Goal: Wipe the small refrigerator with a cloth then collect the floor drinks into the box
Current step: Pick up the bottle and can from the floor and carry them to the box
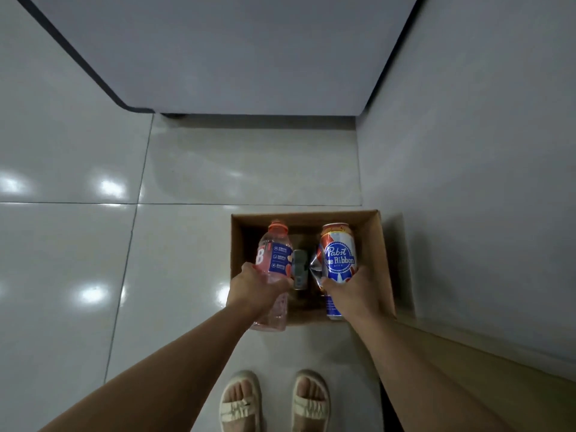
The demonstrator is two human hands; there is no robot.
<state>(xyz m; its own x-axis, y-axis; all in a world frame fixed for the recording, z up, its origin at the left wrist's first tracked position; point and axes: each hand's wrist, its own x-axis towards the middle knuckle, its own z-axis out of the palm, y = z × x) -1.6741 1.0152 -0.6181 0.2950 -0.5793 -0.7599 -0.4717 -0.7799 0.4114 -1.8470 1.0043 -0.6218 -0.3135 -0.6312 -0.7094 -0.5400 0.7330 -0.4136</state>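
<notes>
An open cardboard box [372, 244] stands on the floor against the right wall. My left hand [255, 288] grips a clear plastic bottle [276, 260] with a pink cap and blue label, held over the box's left side. My right hand [352, 291] grips a dented Pabst Blue Ribbon can [338, 254] over the box's right side. Inside the box, a grey can [300, 269] lies between the two held drinks, partly hidden. The small refrigerator [233, 51] with its pale door and dark edge fills the top of the view.
Glossy white floor tiles [78, 244] stretch to the left and between the box and the refrigerator. A wall [483, 151] runs along the right, with a wooden ledge [498, 363] low at the right. My sandalled feet [274, 400] stand just behind the box.
</notes>
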